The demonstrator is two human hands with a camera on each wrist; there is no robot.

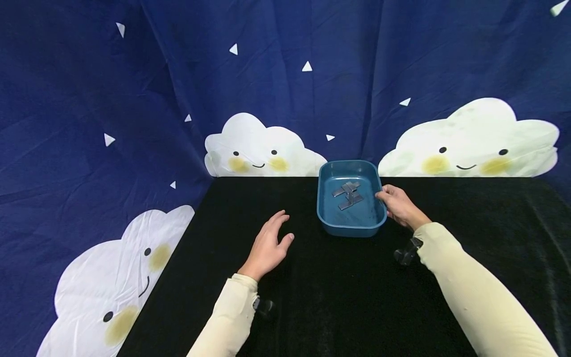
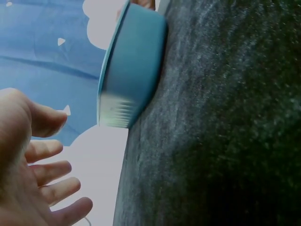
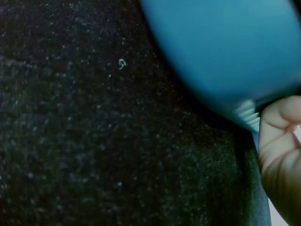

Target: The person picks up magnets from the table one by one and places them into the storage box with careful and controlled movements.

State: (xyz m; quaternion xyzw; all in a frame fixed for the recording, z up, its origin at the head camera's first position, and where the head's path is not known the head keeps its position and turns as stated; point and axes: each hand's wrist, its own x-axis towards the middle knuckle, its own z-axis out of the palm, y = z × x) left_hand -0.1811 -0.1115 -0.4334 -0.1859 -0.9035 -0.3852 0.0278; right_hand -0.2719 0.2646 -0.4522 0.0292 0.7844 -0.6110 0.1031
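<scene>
A blue plastic basin (image 1: 352, 231) with rounded corners sits near the far edge of the black table, and several flat grey strips (image 1: 350, 194) lie crossed over each other on its floor. My right hand (image 1: 399, 204) grips the basin's right rim, thumb on top; in the right wrist view the curled fingers (image 3: 277, 136) are against the basin's side. To the left of the basin, my left hand (image 1: 266, 245) hovers with fingers apart and relaxed, touching nothing. The left wrist view shows that hand's palm (image 2: 23, 188) with the basin's outer wall (image 2: 134, 56) beyond it.
The black cloth-covered table (image 1: 312, 297) spreads toward me and to both sides. A dark blue curtain (image 1: 276, 74) with white clouds and triangles hangs behind it and along the left. Small dark cameras (image 1: 405, 252) are strapped at both wrists.
</scene>
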